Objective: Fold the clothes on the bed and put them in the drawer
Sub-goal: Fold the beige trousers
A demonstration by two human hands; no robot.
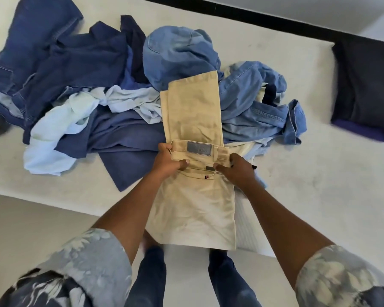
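trousers (pixel 193 120): beige, grey waist patch
your sleeves (pixel 93 258): grey-blue, pale floral print
shirt (pixel 51 134): pale blue
folded stack (pixel 366 85): dark navy over purple
bed (pixel 297 173): white

White bed (pixel 308 185), pale floor (pixel 20 229) beside it, black band (pixel 253 15) (along the far side) under white wall (pixel 286 5)

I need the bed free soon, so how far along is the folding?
Early on. Done: one small folded dark stack sits at the right end of the bed. In hand: the left hand and right hand grip the waistband of the beige trousers, laid lengthwise over the pile. Left: the heap of blue jeans and shirts lies loose, and no drawer is in view.
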